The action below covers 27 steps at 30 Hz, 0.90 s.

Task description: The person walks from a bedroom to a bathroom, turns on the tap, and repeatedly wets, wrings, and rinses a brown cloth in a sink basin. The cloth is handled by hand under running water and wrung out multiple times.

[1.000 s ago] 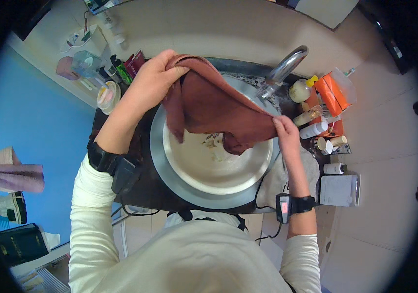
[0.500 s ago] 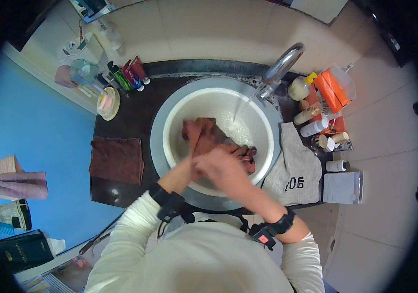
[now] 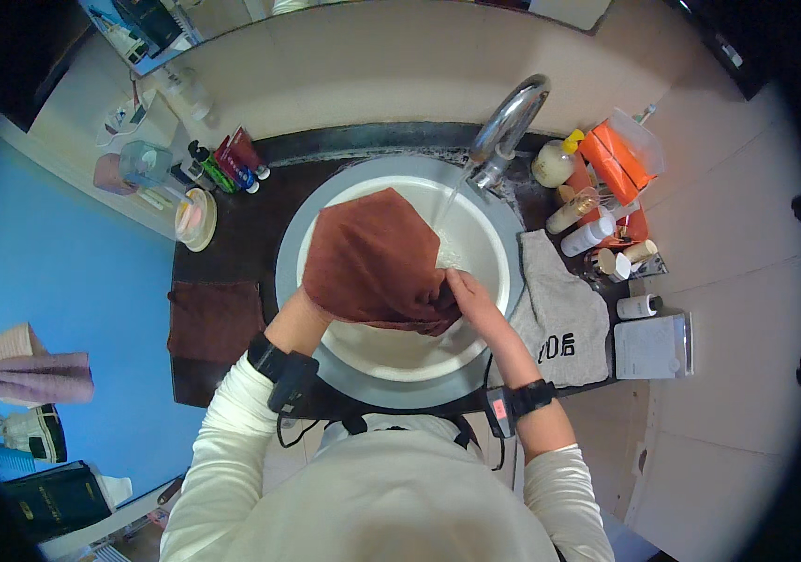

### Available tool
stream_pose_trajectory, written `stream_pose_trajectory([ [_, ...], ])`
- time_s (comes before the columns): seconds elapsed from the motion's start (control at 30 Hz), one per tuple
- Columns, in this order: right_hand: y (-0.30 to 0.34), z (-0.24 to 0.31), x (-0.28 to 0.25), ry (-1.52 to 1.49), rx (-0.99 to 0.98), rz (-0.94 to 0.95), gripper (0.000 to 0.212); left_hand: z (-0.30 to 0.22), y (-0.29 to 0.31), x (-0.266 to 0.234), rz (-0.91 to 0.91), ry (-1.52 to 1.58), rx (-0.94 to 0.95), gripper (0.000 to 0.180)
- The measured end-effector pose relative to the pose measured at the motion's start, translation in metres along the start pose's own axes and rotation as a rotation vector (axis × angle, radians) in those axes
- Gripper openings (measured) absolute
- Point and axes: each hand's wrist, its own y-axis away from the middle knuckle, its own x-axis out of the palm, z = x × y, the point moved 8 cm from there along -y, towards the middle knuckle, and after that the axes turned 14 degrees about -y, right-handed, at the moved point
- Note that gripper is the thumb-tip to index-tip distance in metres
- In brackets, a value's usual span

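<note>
A wet reddish-brown cloth is spread out over the white basin. My left hand is beneath its left side; the cloth covers the fingers, so their pose is hidden. At the cloth's lower right corner, my right hand is closed, pinching a bunched edge between thumb and fingers. Water streams from the chrome faucet into the basin behind the cloth.
A folded dark brown cloth lies on the black counter left of the basin, and a grey cloth on the right. Bottles and an orange packet crowd the right side. Tubes and a soap dish stand at left.
The cloth, bunched and twisted half a second ago, is now opened out wide. My hands, crossed together over it before, have moved apart to its two sides. The water still runs.
</note>
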Motion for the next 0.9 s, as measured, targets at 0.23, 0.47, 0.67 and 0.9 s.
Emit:
stream_pose_trajectory([
  [0.23,-0.001,0.035,0.046,-0.099,-0.111,0.191,0.058,0.022,0.019,-0.008,-0.183,-0.092,-0.196,0.055],
  [0.47,0.005,0.041,0.039,-0.694,-0.235,0.063,0.035,0.002,-0.010,-0.049,0.159,0.056,-0.216,0.047],
  [0.67,0.011,0.021,-0.034,-0.172,0.086,-0.247,0.025,0.045,0.073,0.023,0.410,1.597,-0.774,0.034],
  [0.9,0.029,0.159,-0.033,-0.332,-0.188,-0.112,0.022,0.071,0.056,-0.047,0.067,2.112,-0.568,0.042],
])
